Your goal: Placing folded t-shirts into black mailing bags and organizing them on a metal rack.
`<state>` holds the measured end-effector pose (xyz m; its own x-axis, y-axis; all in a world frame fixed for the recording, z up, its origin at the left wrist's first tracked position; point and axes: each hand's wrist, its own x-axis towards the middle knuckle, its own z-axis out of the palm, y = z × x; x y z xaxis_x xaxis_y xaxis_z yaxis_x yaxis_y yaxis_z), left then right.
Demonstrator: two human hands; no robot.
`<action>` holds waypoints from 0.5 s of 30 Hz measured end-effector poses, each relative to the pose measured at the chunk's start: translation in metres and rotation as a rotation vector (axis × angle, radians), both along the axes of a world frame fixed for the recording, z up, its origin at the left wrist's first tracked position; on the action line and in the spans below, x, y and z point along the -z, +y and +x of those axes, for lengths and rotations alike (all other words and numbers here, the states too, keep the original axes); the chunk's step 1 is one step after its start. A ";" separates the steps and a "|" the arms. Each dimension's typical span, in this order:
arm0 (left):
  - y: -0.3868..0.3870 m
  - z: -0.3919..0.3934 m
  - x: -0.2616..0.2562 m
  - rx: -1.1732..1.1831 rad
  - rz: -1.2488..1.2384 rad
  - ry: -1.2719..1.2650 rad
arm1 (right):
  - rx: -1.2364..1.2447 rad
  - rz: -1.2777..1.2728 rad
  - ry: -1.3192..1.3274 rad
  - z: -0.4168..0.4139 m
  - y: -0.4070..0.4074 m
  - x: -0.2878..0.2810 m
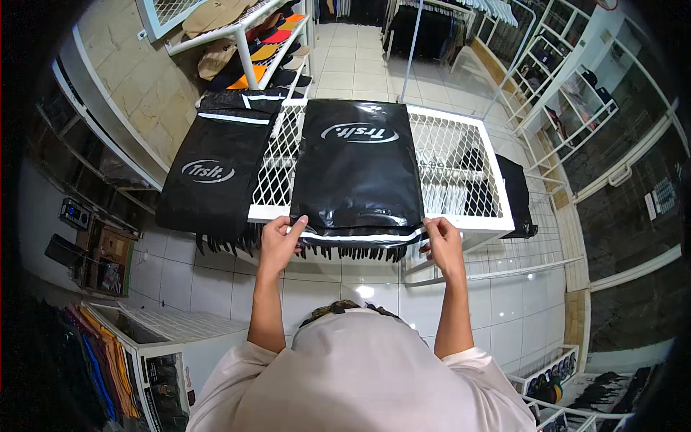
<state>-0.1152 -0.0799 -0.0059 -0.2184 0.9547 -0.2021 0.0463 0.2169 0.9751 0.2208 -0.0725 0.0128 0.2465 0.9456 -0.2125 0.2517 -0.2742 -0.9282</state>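
Note:
A black plastic mailer bag (359, 173) with a white logo lies flat on a white wire-mesh table (378, 221). Its near edge, with a white strip along it, is pinched at the left corner by my left hand (279, 243), thumb on top. At the right corner of the same edge, my right hand (444, 243) grips the bag between thumb and fingers. To the left lie more black plastic bags (208, 178), the top one bearing the same logo, apart from the bag I hold.
Caps (264, 53) fill a white rack (245, 54) beyond the table's left end. Hangers and dark hanging items show under the mesh. A black item (515, 194) hangs at the table's right side. A white cabinet (210, 351) stands behind on the left, beside folded clothes (108, 362). Glass doors line the right.

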 end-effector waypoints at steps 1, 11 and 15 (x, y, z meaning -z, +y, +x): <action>0.002 -0.001 0.002 0.008 0.002 0.027 | 0.002 0.000 0.001 -0.001 0.002 -0.003; -0.019 -0.014 0.016 -0.094 0.125 -0.014 | -0.080 0.130 0.194 0.023 -0.016 0.033; -0.039 -0.024 0.004 -0.203 0.561 0.837 | -0.117 0.576 -0.556 0.030 -0.027 0.019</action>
<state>-0.1388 -0.1192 -0.0096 -0.2517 0.7943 0.5530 0.7711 -0.1807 0.6106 0.2505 -0.0996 -0.0059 0.0653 0.8953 0.4407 0.7157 0.2658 -0.6459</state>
